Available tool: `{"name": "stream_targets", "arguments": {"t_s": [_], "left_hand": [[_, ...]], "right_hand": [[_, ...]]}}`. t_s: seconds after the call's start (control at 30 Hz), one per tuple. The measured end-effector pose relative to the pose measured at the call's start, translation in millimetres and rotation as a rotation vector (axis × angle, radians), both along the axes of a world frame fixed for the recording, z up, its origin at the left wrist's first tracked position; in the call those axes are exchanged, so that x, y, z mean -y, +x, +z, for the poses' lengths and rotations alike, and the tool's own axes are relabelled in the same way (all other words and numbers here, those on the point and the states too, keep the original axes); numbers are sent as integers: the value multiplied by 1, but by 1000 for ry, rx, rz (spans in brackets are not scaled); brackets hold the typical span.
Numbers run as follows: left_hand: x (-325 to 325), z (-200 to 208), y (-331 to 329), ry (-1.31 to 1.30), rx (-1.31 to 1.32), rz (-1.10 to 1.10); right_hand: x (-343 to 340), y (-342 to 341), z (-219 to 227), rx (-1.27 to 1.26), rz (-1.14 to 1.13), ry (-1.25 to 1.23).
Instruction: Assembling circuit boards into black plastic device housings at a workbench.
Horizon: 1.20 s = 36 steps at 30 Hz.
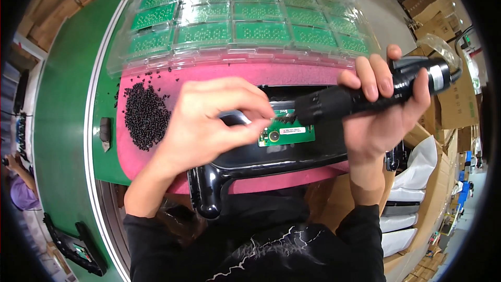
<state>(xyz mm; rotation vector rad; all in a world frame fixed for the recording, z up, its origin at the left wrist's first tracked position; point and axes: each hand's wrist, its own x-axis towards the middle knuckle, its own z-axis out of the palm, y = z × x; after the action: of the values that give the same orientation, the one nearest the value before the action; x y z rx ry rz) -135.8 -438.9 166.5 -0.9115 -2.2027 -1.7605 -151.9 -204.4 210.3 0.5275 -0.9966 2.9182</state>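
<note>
My right hand (374,131) is wrapped round a black electric screwdriver (334,104), held level with its tip pointing left. At that tip, my left hand (201,125) pinches with thumb and forefinger; whatever sits between them is hidden. Below the tip lies a green circuit board (287,138) with a white label and a round part, set in a glossy black plastic housing (276,159). The housing rests on a pink mat (250,75), and my hands and the tool cover some of it. Left of my left hand, small black screws (143,115) form a pile on the mat.
Clear plastic trays (229,52) full of green boards stand behind the mat. A small dark object (105,133) lies on the green table (73,94). Another black housing (75,245) is at lower left, near a person in purple (23,193). Cardboard boxes (443,94) stand right.
</note>
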Motion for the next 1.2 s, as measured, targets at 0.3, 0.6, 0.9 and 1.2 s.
{"name": "stream_targets", "arguments": {"t_s": [0.3,0.6,0.9,1.2], "left_hand": [[-14,-19,5,286,180,-168],[-14,-21,6,374,360,-184],[-11,-22,6,11,-116,-75],[-18,-21,6,-76,-356,-39]], "right_hand": [[5,30,12,-217,-73,47],[0,41,21,-276,-158,59],[10,39,14,-274,-114,73],[17,39,8,-231,-199,100]]}}
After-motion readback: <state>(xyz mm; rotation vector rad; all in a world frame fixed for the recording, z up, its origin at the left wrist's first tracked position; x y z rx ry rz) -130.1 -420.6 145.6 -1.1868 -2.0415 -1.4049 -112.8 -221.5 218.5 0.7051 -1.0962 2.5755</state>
